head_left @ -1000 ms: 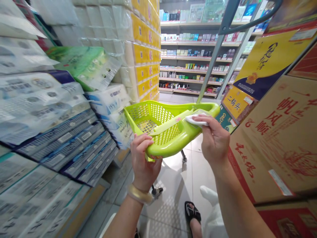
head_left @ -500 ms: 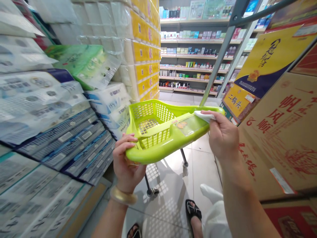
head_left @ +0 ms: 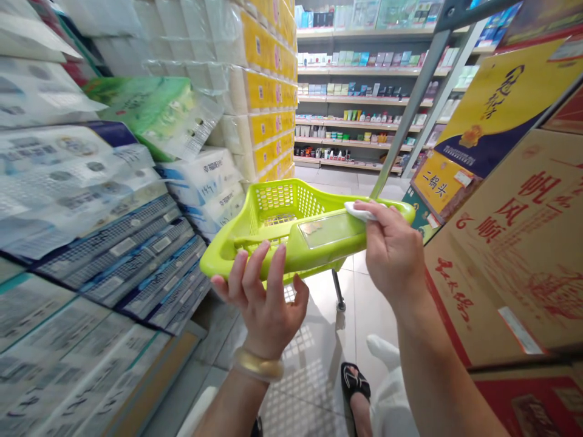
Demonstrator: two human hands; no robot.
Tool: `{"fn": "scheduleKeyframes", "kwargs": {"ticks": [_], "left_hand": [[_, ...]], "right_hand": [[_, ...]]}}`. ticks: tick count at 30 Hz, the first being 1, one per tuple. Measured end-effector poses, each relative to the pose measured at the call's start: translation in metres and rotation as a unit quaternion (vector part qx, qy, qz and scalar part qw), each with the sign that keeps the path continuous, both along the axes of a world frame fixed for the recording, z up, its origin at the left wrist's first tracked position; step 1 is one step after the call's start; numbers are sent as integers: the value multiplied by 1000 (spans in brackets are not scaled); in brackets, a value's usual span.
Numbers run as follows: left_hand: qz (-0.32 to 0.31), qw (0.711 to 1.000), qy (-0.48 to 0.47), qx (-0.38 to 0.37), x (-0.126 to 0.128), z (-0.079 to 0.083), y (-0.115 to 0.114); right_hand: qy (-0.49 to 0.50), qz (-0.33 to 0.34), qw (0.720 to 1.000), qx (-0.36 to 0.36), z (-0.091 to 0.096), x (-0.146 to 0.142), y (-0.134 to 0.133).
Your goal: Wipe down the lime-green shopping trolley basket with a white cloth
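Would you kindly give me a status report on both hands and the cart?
Right hand holding white cloth against green shopping cart. Left hand spread at cart's near rim. Cardboard cartons close on right, tissue packs on left.

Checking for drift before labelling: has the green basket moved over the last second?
Yes. The green basket has turned; its near-left corner has swung left, closer to the stacked blue packs.

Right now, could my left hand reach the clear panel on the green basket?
Probably yes: your left hand is at the green basket, close to the clear panel, with nothing between; your right hand holds a white cloth at the panel's right end.
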State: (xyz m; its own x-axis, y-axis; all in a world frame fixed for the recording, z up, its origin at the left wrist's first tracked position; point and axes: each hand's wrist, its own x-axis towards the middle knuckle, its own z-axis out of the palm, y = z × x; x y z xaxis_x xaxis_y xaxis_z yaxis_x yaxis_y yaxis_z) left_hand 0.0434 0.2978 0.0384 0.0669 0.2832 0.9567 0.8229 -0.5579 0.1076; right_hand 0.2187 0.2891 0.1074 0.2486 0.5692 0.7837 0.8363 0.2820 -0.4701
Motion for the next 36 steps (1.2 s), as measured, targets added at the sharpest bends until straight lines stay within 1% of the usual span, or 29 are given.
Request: {"fn": "scheduleKeyframes", "kwargs": {"ticks": [1,4,6,7,8,9,11,13,14,15,18,19,20,22,25,27,29,31,33,34,35,36], "left_hand": [[6,1000,-7,-2,2,-1,2],[15,1000,-12,2,0,-2,8],[15,1000,-8,5,-2,-2,12],[13,1000,-4,4,-4,-3,13],[8,1000,1,3,-5,-3,14],[2,1000,6,1,-5,-3,15],[-8,1000,12,-3,-5,-4,16],[-13,1000,13,-6,-4,-4,17],[-14,1000,12,-8,-3,-4,17],[-14,1000,11,-9,-3,-5,18],[-10,1000,7,-6,-3,-5,19],[-9,1000,7,-5,-4,-5,20],[-9,1000,8,-5,-4,-5,20],[-10,1000,12,-7,-5,-5,21],[-12,1000,17,-8,-6,-5,21],[-10,1000,17,-8,-5,-5,20],[-8,1000,13,-10,-5,-5,20],[-10,1000,8,-13,-6,-6,20],[-14,1000,6,-16,-7,-6,20],[-16,1000,5,-18,-7,-6,20],[-18,1000,5,-20,-8,-7,21],[-20,1000,5,-21,-9,-7,21]], "right_hand": [[-12,19,1000,-2,0,-9,-1],[-76,122,990,-9,3,-45,-7],[-90,153,984,-19,4,-55,-8],[-85,150,985,-21,5,-53,-7],[-72,133,988,-20,4,-46,-4],[-54,107,993,-15,4,-36,-1],[-9,32,999,2,1,-15,5],[15,-6,1000,13,-2,-5,8],[12,-2,1000,16,-3,-7,7],[0,18,1000,15,-3,-12,5],[-57,117,992,-3,-4,-34,-4],[-66,139,988,-7,-4,-38,-5],[-66,146,987,-9,-4,-37,-5],[-38,117,992,0,-5,-26,-3],[22,30,999,25,-9,-2,4],[31,2,999,32,-11,1,4],[3,24,999,31,-13,-12,-2],[-39,83,995,27,-13,-29,-9],[-66,138,988,23,-14,-40,-14],[-69,150,986,25,-14,-39,-15],[-62,146,987,29,-14,-34,-14],[-48,128,990,36,-15,-26,-12]]}}
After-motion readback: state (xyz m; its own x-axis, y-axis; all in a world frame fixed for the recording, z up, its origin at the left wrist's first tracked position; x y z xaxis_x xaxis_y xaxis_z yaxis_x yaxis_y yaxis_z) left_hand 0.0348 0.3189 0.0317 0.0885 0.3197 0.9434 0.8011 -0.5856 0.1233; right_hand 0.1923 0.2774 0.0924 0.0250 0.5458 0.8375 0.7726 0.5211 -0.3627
